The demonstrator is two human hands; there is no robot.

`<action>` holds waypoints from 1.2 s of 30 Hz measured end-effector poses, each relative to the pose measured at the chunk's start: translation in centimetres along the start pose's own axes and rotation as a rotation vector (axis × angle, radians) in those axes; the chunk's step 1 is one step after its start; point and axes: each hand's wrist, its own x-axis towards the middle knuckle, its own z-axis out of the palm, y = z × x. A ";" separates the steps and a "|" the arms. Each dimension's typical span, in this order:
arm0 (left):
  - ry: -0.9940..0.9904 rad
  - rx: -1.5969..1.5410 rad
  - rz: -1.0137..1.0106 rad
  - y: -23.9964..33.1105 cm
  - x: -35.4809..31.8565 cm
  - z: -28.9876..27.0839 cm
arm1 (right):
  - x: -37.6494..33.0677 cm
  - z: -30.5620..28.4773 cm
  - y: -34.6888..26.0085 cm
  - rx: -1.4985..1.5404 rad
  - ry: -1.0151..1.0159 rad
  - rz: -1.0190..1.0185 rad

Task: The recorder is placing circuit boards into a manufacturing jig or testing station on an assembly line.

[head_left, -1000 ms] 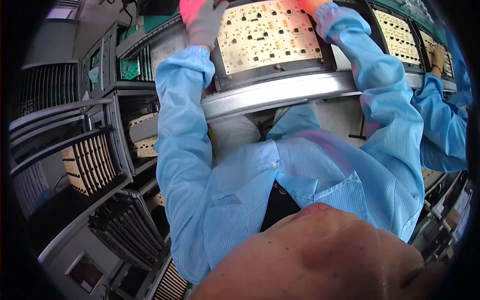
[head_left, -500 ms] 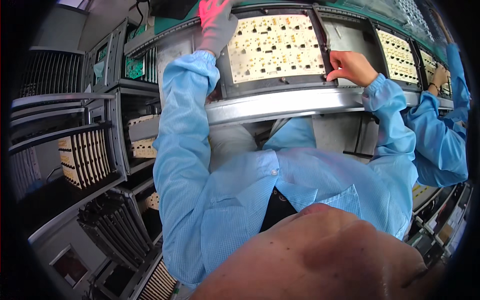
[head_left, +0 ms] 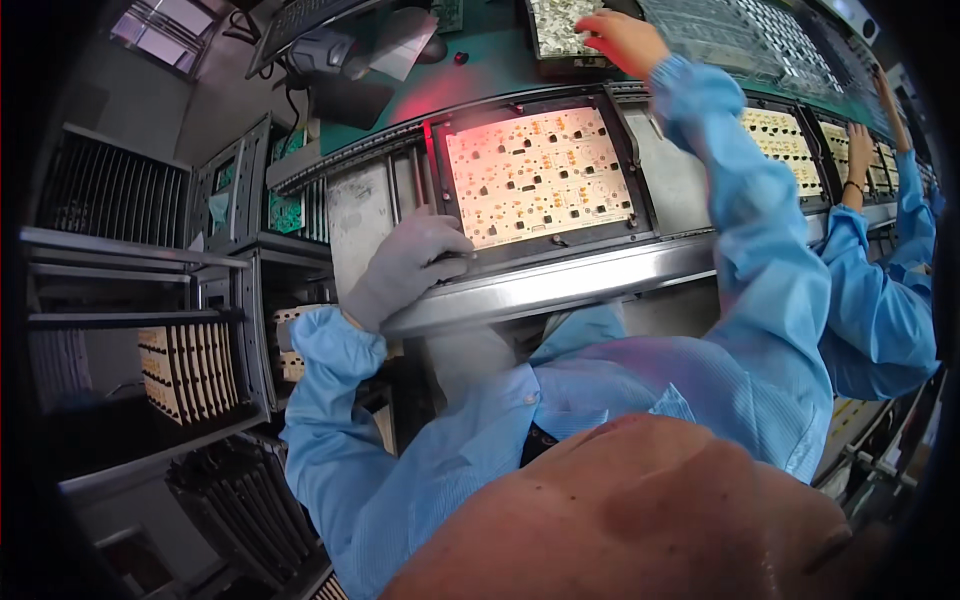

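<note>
Board: the cream board [head_left: 540,175], dotted with dark parts, lies flat in its black frame [head_left: 555,242], ahead of the person; a red glow falls on its left side.
Left hand: the gloved left hand [head_left: 412,262] is at the frame's lower left corner, its fingertips at the edge, the board just beyond them to the right; whether they clasp the frame, I cannot tell.
Right hand: the bare right hand [head_left: 628,42] is over the box [head_left: 560,66] of small pale pieces [head_left: 556,28], beyond the board and well apart from it; fingers bent, with any piece between them too small to tell.
Rail: the silver rail [head_left: 560,287] runs along the near side of the frame.
Line: more boards [head_left: 783,145] lie to the right, near a co-worker's hand [head_left: 860,152].
</note>
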 end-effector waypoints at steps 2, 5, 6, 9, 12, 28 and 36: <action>-0.013 0.099 0.006 0.7 1.3 0.3 | 2.5 5.0 4.4 -0.149 -0.361 0.145; 0.136 0.230 0.085 -1.7 0.3 1.1 | 5.7 5.9 0.8 -0.153 -0.466 0.168; 0.106 0.206 0.076 -1.7 0.8 1.1 | 5.4 6.2 1.5 -0.177 -0.468 0.161; 0.068 0.224 0.054 -2.4 0.8 0.7 | 7.3 6.4 -1.1 -0.204 -0.532 0.145; 0.075 0.132 0.043 -1.7 1.9 1.4 | 6.9 5.7 -0.3 -0.264 -0.572 0.160; 0.160 -0.201 -0.103 -1.3 1.3 1.6 | 7.4 5.5 -1.5 -0.414 -0.648 -0.018; 0.176 -0.106 -0.049 -0.8 1.6 2.0 | 7.0 5.4 -1.2 -0.402 -0.626 -0.082</action>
